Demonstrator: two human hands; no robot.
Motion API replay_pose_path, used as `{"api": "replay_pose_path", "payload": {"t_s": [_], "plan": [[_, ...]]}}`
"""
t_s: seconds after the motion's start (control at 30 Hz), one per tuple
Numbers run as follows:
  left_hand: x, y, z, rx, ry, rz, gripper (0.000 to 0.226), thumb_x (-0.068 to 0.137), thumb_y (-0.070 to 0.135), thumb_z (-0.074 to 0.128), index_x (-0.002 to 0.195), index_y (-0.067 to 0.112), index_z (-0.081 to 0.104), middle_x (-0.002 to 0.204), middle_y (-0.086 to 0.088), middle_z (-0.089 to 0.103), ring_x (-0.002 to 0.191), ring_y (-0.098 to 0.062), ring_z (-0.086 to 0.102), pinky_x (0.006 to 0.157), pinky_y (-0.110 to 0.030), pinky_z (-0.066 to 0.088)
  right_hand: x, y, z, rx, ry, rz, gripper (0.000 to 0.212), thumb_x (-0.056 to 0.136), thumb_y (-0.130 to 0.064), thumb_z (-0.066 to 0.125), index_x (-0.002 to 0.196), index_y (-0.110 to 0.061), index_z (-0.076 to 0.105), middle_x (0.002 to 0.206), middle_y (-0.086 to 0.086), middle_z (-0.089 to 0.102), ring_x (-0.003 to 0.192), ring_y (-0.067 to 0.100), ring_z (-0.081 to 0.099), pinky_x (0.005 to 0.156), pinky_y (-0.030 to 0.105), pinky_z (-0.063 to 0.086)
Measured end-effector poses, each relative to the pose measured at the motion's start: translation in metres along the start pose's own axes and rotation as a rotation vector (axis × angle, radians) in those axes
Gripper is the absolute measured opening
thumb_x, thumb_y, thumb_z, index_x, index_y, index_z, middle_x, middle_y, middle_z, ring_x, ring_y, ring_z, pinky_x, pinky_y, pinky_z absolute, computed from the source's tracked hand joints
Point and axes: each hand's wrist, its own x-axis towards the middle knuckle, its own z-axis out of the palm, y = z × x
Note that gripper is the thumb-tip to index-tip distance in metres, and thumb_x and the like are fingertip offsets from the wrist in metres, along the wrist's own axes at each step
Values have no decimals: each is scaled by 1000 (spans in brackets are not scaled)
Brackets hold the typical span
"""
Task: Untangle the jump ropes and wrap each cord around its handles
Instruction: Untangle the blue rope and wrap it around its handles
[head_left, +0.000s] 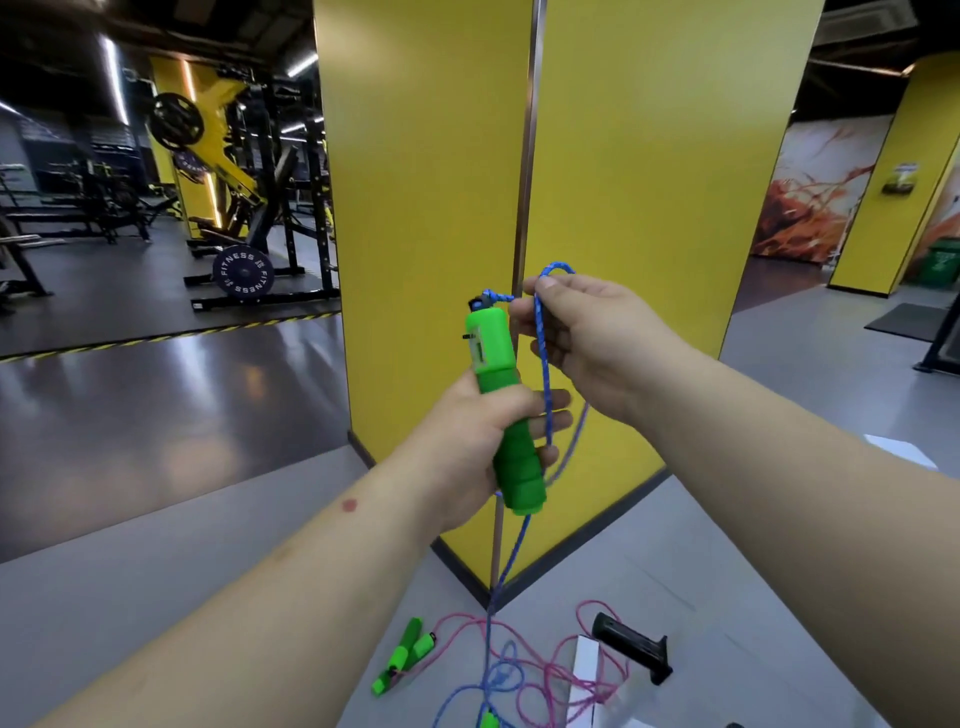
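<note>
Left hand (470, 434) has its grip wrapped around a green handle (503, 400), held upright and a bit tilted right in front of the sharp corner edge of a yellow pillar (431, 208). The right hand (587, 343) is just beside the top of that handle, grip pinched on a small loop of the blue cord (543, 332) where it leaves the knot at the handle's cap. From there the cord drops past the left fingers, runs down under the handle and ends up on the grey floor (182, 545).

Down there the blue cord lies in loose loops crossing a pink cord (566, 670), so the two look tangled. Two more green handles (402, 654) sit together left of the pile, another green handle end (488, 719) pokes in at the bottom edge, and a black handle (631, 644) lies to the right by a white strip (584, 675). Plenty of bare floor out left, with gym racks (249, 208) well back.
</note>
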Motion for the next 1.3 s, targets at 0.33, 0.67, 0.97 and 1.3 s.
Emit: {"api": "replay_pose_path", "payload": {"t_s": [0.33,0.67,0.97,1.3], "plan": [[33,75,-16,-68,235,240,24,97,-1,56,120,-1,51,89,-13,73,76,-24,78,50,-25,53,-35,24,-16,-207,-415,323,25,105,-21,49,112,-6,67,88,10,74,83,26,71,89,42,56],[-12,12,8,-133,-33,65,13,98,2,55,107,8,47,77,-10,70,65,-21,66,51,-24,49,2,-13,10,2,-70,-9,16,105,-25,51,103,-15,63,90,1,75,79,19,67,85,38,54],[31,72,-21,-97,248,122,28,99,6,54,126,0,50,82,-13,76,64,-22,74,46,-22,51,-42,16,-5,-165,-346,292,25,106,-21,47,110,-6,66,80,8,70,66,19,66,72,36,58],[-20,16,10,-99,27,96,10,99,1,55,107,5,52,75,-9,71,63,-19,67,49,-23,50,-2,-9,11,86,-78,57,20,105,-24,50,107,-8,61,81,5,70,59,12,63,57,26,54]]}}
